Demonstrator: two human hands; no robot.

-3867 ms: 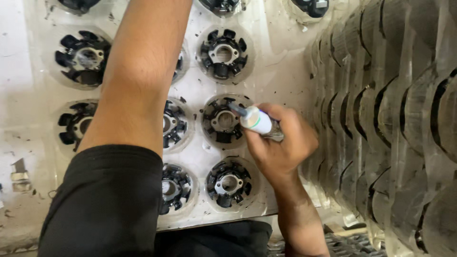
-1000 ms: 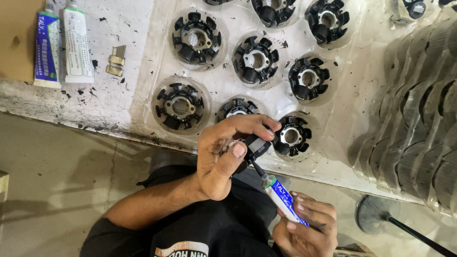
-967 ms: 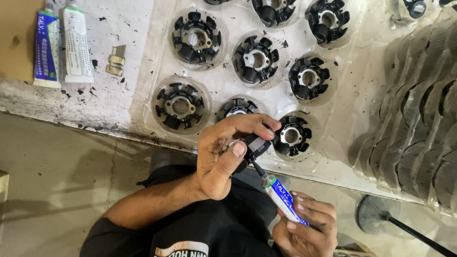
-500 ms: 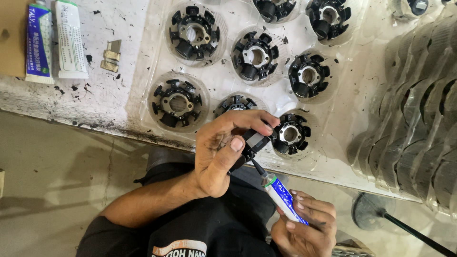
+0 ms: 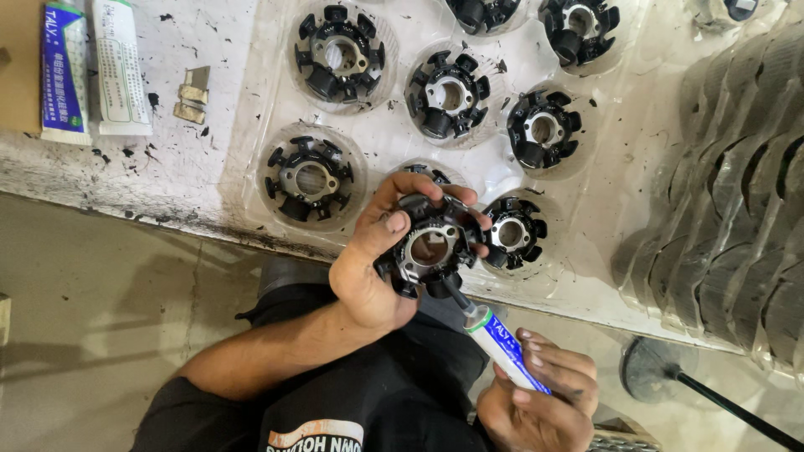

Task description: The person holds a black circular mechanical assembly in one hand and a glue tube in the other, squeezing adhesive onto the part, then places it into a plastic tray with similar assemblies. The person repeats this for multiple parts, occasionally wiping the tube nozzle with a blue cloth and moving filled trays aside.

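While the hands work just off the desk's front edge, the scene runs thus, left to right:

Desk [image 5: 126, 180]: white, stained top; two flat white-and-blue tube cartons [image 5: 92, 67] lie at its far left, small metal clips [image 5: 191, 94] beside them.

Tray [image 5: 251, 125]: clear moulded plastic sheet with round wells; black ring-shaped stator cores with metal centres [image 5: 311, 177] sit one to a well. The well [image 5: 419, 172] behind the left hand looks empty, though fingers hide much of it.

Left hand [image 5: 377, 268]: closed around one black stator core [image 5: 429, 247], lifted clear of the tray.

Right hand [image 5: 536, 402]: gripping a white-and-blue sealant tube [image 5: 502, 347], nozzle touching the held core's lower rim.

Progress: judging by this, one core is being treated; which tray cores are finished cannot be told.

Far right: overlapping stack of empty clear trays [image 5: 737, 192].
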